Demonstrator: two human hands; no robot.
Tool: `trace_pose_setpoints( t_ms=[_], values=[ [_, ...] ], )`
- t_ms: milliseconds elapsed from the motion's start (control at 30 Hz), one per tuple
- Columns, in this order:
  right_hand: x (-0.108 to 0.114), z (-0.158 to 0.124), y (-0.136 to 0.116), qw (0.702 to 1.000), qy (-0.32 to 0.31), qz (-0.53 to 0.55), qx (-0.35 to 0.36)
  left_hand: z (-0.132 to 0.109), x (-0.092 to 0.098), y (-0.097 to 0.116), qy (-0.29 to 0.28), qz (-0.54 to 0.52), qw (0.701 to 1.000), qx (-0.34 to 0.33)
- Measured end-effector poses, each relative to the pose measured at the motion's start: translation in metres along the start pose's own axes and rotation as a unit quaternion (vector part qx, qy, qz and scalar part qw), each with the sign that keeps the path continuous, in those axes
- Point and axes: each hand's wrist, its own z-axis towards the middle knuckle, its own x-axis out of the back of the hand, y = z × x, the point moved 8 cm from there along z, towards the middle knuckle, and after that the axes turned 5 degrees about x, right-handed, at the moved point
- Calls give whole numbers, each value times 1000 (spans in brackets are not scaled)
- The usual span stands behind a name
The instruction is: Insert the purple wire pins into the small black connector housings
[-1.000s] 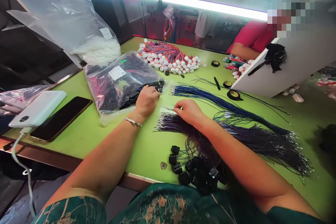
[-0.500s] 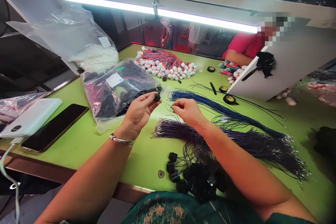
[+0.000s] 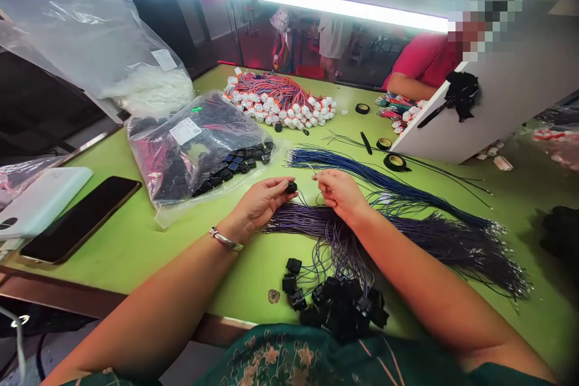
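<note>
My left hand (image 3: 266, 202) pinches a small black connector housing (image 3: 292, 187) between thumb and fingers. To its right, my right hand (image 3: 338, 192) is closed on the end of a thin wire (image 3: 313, 170), whose tip pokes out past the fingertips. The two hands are a short gap apart. Below them lies a bundle of purple wires (image 3: 296, 217), and behind it a bundle of blue wires (image 3: 325, 160), both with metal terminals at their ends. Near my body sits a heap of black connectors (image 3: 339, 304) with wires attached.
A clear plastic bag (image 3: 163, 163) of black connectors lies at left, with a phone (image 3: 81, 217) and white power bank (image 3: 49, 199) beside it. White-connector harnesses (image 3: 280, 102) are piled at the back. Black tape rolls (image 3: 395, 161) lie by the partition (image 3: 497, 84). A person sits behind it.
My view has shifted slightly. My left hand has moved right with the black connector housing, and my right hand has also moved right; the wire end now shows above its fingertips.
</note>
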Motion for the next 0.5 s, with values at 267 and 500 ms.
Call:
trace_pose_setpoints(
  t_ms=[267,500],
  values=[
    [3,-9,6,992,-29,-108,57,-2,-1,1,-7,19,1000,-2],
    [-6,-7,10,987,-62,-117,88,-4,-3,-1,5,55,998,7]
  ],
)
